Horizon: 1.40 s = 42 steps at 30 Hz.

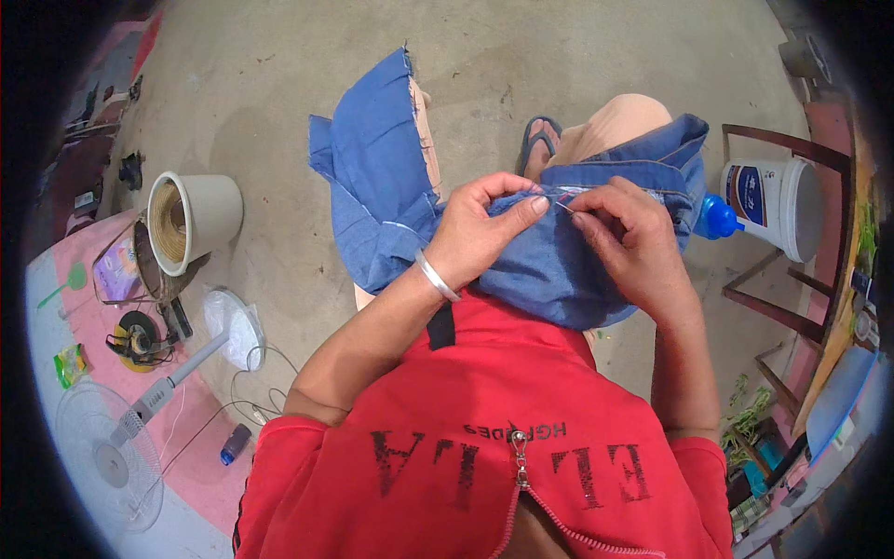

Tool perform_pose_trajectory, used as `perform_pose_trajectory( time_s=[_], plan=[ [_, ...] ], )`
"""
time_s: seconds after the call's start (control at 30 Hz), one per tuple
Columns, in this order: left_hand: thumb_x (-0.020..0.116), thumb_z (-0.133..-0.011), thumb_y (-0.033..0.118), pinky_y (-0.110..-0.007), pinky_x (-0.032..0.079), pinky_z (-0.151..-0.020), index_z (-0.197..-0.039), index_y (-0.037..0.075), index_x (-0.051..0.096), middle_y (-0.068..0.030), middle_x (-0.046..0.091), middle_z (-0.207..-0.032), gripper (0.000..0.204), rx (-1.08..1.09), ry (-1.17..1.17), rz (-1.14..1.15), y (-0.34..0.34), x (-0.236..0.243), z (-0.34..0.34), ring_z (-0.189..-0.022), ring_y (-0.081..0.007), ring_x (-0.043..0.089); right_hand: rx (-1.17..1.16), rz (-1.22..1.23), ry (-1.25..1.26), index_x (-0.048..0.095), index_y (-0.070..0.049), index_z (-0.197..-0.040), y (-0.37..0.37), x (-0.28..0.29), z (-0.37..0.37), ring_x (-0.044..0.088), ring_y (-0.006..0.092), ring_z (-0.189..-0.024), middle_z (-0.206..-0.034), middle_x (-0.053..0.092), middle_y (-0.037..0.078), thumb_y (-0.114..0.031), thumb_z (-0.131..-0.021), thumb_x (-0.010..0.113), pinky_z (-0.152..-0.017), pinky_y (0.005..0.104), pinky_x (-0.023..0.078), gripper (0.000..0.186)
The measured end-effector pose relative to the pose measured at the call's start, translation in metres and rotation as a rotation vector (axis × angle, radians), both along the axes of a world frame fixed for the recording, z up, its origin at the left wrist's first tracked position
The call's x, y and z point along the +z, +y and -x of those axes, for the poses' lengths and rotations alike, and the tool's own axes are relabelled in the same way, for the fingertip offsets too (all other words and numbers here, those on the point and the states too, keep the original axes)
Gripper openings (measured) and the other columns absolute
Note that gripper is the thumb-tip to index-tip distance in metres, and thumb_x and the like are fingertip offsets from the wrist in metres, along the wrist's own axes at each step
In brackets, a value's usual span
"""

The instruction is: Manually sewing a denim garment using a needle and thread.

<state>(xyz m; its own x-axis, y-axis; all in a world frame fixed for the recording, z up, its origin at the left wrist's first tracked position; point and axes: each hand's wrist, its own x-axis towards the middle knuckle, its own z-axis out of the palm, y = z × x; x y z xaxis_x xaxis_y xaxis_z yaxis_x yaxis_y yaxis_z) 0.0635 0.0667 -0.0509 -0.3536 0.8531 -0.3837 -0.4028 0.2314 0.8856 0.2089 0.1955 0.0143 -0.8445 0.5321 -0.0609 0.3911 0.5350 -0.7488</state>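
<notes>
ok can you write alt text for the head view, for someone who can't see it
A person's left hand grips blue denim cloth spread over their lap while the right hand pinches a thin, needle-like item over it. A fan and cream bin stand at left, a white bucket at right.

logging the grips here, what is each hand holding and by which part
The left hand pinches the blue denim by a fold or edge. The right hand holds a thin needle-like item; which part is too small to tell.
</notes>
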Motion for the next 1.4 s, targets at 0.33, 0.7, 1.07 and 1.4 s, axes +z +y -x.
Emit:
perform_pose_trajectory(
  time_s=[0.33,0.7,1.07,1.4],
  plan=[
    [0.063,-0.090,0.015,-0.022,0.049,-0.078,-0.108,0.005,0.061,-0.0005,0.065,-0.097,0.020,-0.124,-0.413,0.019,-0.004,-0.007,0.009,-0.086,-0.0065,0.060,0.152,0.307,0.005,0.066,-0.002,-0.095,0.018,-0.009,-0.003,0.060,0.0204,-0.082,-0.087,0.062,0.010,-0.003,-0.083,0.063,-0.073,0.0306,0.048,0.012],
    [0.062,-0.091,0.017,-0.020,0.046,-0.079,-0.109,0.004,0.060,0.0006,0.063,-0.097,0.022,-0.166,-0.531,0.016,-0.005,-0.008,0.004,-0.087,-0.0050,0.057,0.145,0.648,0.068,0.063,-0.002,-0.093,0.019,-0.031,-0.005,0.053,0.0096,-0.082,-0.085,0.058,0.000,-0.018,-0.089,0.064,-0.076,0.0245,0.043,0.016],
    [0.069,-0.087,0.016,-0.018,0.045,-0.075,-0.102,0.004,0.063,0.0019,0.063,-0.093,0.020,-0.159,0.045,0.032,-0.013,0.002,0.016,-0.082,-0.0036,0.055,0.078,0.565,-0.007,0.062,0.000,-0.094,0.028,-0.029,-0.007,0.056,0.0091,-0.082,-0.086,0.062,0.001,-0.008,-0.086,0.062,-0.076,0.0250,0.046,0.011],
    [0.061,-0.093,0.023,-0.018,0.043,-0.071,-0.099,0.003,0.064,0.0048,0.061,-0.087,0.020,-0.167,-0.040,0.007,-0.012,-0.010,0.015,-0.079,-0.0015,0.051,0.131,0.526,-0.021,0.064,-0.001,-0.093,0.032,-0.024,-0.005,0.056,0.0094,-0.082,-0.087,0.062,0.002,-0.008,-0.086,0.062,-0.076,0.0251,0.046,0.010]
  ],
)
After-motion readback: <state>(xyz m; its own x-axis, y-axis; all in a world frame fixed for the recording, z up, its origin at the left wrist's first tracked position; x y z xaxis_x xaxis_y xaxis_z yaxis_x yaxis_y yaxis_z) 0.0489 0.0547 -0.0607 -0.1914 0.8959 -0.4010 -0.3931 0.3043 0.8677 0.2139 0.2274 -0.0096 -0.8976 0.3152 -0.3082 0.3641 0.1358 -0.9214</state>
